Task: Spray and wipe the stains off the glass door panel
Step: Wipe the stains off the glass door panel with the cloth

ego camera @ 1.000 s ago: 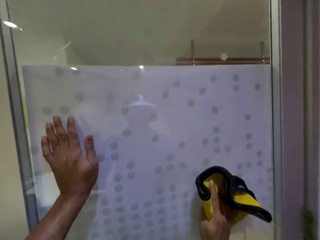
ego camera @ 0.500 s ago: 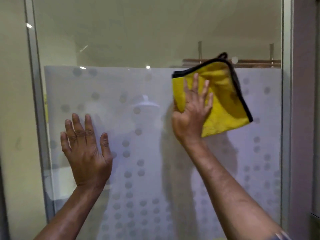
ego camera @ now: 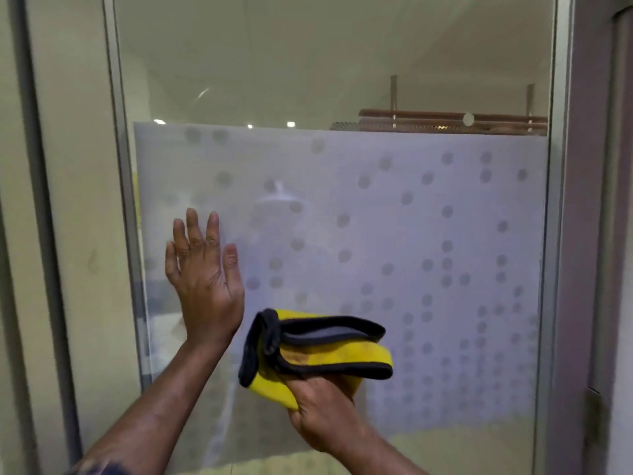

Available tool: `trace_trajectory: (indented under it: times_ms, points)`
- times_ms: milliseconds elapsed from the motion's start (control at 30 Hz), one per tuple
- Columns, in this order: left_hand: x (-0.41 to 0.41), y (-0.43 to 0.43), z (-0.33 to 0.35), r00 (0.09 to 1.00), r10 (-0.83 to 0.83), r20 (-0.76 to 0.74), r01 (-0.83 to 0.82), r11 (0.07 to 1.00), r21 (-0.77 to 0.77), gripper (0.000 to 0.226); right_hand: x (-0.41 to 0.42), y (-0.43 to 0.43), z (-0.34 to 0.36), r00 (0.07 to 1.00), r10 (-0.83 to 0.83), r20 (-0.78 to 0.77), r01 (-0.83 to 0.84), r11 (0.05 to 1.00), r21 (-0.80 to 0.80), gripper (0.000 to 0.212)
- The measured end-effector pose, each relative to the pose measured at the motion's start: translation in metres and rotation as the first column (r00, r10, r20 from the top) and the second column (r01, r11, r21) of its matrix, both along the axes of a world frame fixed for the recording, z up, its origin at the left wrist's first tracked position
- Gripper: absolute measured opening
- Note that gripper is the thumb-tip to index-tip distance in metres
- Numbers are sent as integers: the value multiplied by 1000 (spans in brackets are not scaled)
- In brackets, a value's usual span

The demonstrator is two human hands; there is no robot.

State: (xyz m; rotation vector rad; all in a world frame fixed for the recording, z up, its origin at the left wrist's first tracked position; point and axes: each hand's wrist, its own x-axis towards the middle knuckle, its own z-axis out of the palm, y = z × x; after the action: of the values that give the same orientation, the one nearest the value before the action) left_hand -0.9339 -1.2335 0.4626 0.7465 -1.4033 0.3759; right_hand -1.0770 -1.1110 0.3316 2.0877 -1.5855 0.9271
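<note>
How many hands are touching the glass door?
1, as far as I can tell. The left hand lies flat on the glass door, left of the middle. The right hand, lower down, holds a folded yellow cloth instead; any contact there is hidden.

Two bare forearms, no watch or rings visible; left hand (ego camera: 205, 282); right hand (ego camera: 325, 413); dark patterned sleeve (ego camera: 99, 466) edge near left elbow.
</note>
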Motion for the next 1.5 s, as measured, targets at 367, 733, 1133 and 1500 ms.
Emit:
trace_trajectory:
  times_ms: [367, 733, 1133, 1500]
  points:
    - [23, 34, -6, 991, -107, 85, 109, 994, -13, 55, -22, 73, -52, 855, -72, 514, 109, 993, -42, 50]
    - [21, 178, -116, 671, -704, -233, 652, 411, 638, 41, 22, 126, 7, -137, 99, 986, -32, 994, -104, 32]
    - [51, 286, -150, 262, -185, -947, 864, -393, 315, 80, 11, 236, -5, 803, 325, 500, -503, 819, 276, 48]
    - [118, 391, -178, 271, -5, -962, 884, -395, 251, 56, 62, 316, -57, 866, 465, -184, -363, 838, 408, 64]
